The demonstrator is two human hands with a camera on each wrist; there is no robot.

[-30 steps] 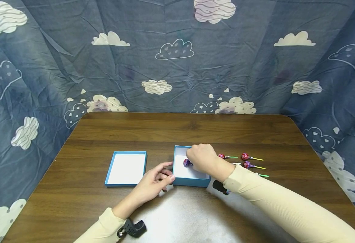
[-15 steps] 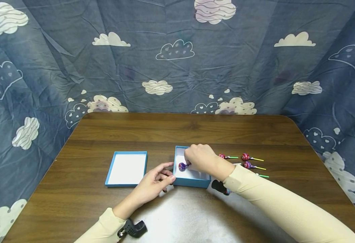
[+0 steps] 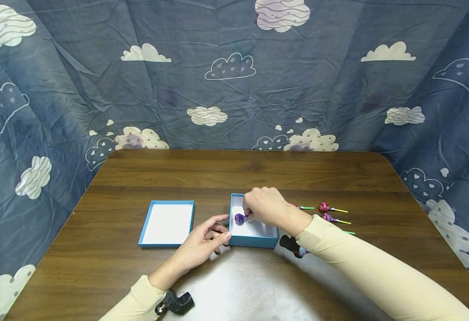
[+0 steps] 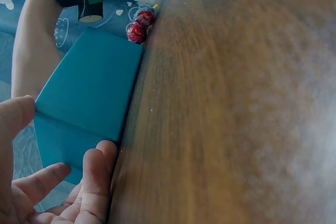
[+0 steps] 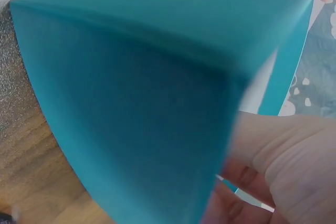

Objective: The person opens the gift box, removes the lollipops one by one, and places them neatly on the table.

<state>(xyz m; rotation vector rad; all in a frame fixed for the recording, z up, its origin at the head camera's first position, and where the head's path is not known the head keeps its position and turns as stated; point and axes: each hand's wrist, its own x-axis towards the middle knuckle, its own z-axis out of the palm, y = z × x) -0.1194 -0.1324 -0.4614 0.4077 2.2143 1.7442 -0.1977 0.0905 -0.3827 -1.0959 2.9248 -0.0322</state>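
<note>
A blue box (image 3: 253, 241) with a white inside stands open-topped at the middle of the table. My right hand (image 3: 267, 206) reaches into it and pinches a lollipop (image 3: 240, 219) in a purple wrapper, its round head close over the box floor. The fingers hide most of the stick. In the right wrist view, the box wall (image 5: 131, 114) covers the fingertips and the lollipop. My left hand (image 3: 204, 238) rests at the box's left side, thumb at the front corner. In the left wrist view its relaxed fingers (image 4: 94, 182) touch the blue wall.
A matching blue lid (image 3: 167, 223), white inside up, lies to the left of the box. Several lollipops lie to the right, among them a red one (image 3: 323, 207) and a purple one (image 3: 328, 217); the right forearm partly covers others. A cloud-patterned curtain (image 3: 234, 102) hangs behind the table.
The right hand has moved slightly left inside the box, and the purple lollipop's head has shifted left and a little nearer the front. The left hand has stayed in place.
</note>
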